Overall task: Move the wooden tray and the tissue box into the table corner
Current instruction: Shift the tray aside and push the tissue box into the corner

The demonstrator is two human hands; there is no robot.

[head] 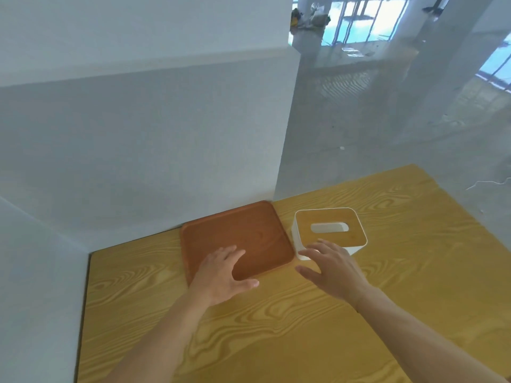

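Note:
A square brown wooden tray [243, 233] lies flat on the yellow wood-grain table [304, 327], its far edge against the white wall. To its right stands a white tissue box [330, 230] with a wooden lid and an oval slot. My left hand [221, 275] is spread over the tray's near edge, fingers on the tray, thumb out to the right. My right hand [334, 269] hovers open at the near left corner of the tissue box, fingers apart; I cannot tell whether it touches the box.
White walls [138, 147] meet the table's far and left sides, forming a corner at the far left [91, 252]. A glass panel [401, 120] rises behind the table on the right. Bare tabletop stretches toward me.

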